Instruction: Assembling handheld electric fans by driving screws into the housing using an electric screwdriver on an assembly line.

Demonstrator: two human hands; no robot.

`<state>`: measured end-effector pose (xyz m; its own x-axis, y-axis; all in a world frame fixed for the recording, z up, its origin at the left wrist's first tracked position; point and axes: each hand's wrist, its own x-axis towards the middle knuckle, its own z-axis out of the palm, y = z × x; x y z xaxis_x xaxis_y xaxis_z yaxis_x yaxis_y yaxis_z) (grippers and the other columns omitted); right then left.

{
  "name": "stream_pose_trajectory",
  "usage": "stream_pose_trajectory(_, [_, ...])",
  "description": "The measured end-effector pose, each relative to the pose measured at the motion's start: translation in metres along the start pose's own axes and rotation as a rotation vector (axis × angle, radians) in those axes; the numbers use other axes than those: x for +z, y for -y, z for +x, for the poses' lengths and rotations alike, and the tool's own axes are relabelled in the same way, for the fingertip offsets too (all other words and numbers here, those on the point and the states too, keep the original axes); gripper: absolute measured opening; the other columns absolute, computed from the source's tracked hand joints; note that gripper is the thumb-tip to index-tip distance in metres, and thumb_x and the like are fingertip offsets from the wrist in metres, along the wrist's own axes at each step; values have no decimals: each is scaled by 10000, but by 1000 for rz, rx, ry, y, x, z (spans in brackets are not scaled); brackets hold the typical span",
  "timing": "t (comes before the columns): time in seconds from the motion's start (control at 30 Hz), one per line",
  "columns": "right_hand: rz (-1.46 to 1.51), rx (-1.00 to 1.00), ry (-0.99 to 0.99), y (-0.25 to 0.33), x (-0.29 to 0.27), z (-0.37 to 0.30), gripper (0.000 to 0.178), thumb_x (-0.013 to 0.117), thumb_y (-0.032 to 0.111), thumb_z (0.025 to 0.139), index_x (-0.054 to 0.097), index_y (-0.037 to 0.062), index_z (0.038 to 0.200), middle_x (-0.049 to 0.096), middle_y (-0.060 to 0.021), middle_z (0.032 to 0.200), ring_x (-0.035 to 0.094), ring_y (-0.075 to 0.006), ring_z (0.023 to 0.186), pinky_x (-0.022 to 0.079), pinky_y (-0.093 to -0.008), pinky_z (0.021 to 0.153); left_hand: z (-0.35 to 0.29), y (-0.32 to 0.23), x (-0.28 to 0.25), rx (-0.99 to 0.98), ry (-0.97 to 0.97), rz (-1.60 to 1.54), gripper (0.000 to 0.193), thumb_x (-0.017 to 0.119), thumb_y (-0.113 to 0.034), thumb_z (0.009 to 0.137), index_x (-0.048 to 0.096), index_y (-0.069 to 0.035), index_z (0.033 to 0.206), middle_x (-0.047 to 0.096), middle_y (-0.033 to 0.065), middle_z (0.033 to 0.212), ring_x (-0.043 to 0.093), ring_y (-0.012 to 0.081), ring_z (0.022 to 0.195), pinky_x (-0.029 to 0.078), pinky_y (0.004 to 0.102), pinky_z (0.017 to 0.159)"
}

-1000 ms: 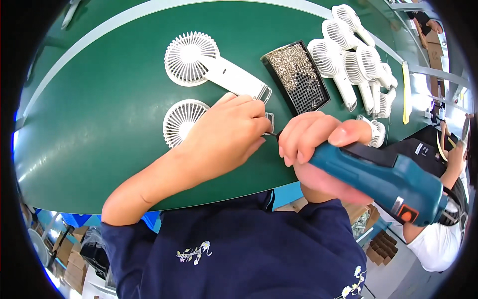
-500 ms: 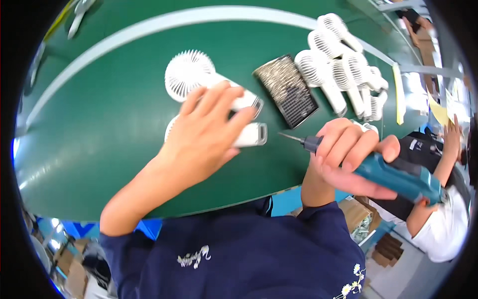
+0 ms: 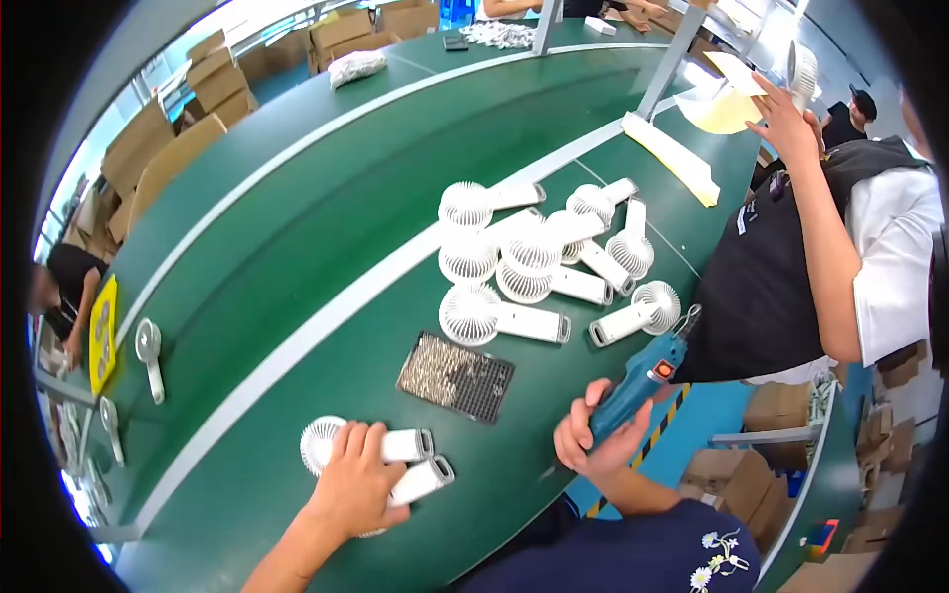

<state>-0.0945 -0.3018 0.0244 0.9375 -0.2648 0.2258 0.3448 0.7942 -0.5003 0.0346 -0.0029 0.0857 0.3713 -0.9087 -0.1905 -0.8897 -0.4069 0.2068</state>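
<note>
Two white handheld fans lie side by side on the green table near my body. My left hand (image 3: 356, 481) is closed over them, its fingers wrapped across the upper fan (image 3: 405, 445) and its thumb against the lower fan (image 3: 423, 480), whose head is mostly hidden. In my right hand (image 3: 605, 440) is a teal electric screwdriver (image 3: 633, 387), tilted, its tip blurred near the table's front edge. Between the hands and a pile of fans sits a black gridded tray (image 3: 479, 403), partly filled with small metallic pieces that look like screws.
Several white fans (image 3: 529, 252) are heaped beyond the tray. A co-worker (image 3: 820, 257) at the right holds a fan and yellow paper. Yellow-white sheets (image 3: 672, 158) lie near them. A pale rail (image 3: 346, 296) curves along the table. Other fans (image 3: 149, 358) lie at far left.
My view has swung rightward and up, bringing in more of the table and the co-worker. My left hand has settled onto the two fans; the screwdriver stays in my right hand.
</note>
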Motion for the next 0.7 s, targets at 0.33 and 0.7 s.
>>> stream_pose_trajectory(0.33, [341, 6, -322, -2, -31, -21, 731, 262, 724, 942, 503, 66, 1152, 464, -67, 661, 457, -176, 424, 387, -339, 416, 10, 30, -28, -162, -109, -156, 449, 796, -336, 467, 676, -47, 789, 481, 237, 1177, 453, 413, 1092, 385, 501, 934])
stream_pose_trajectory(0.7, [384, -41, -310, 11, -39, -24, 728, 273, 722, 942, 473, 57, 1161, 466, -65, 678, 461, -167, 431, 390, -326, 428, 245, 68, -144, -3, -312, -664, 548, 719, -346, 707, 625, 25, 1100, 462, 178, 1265, 487, 301, 1155, 410, 401, 992])
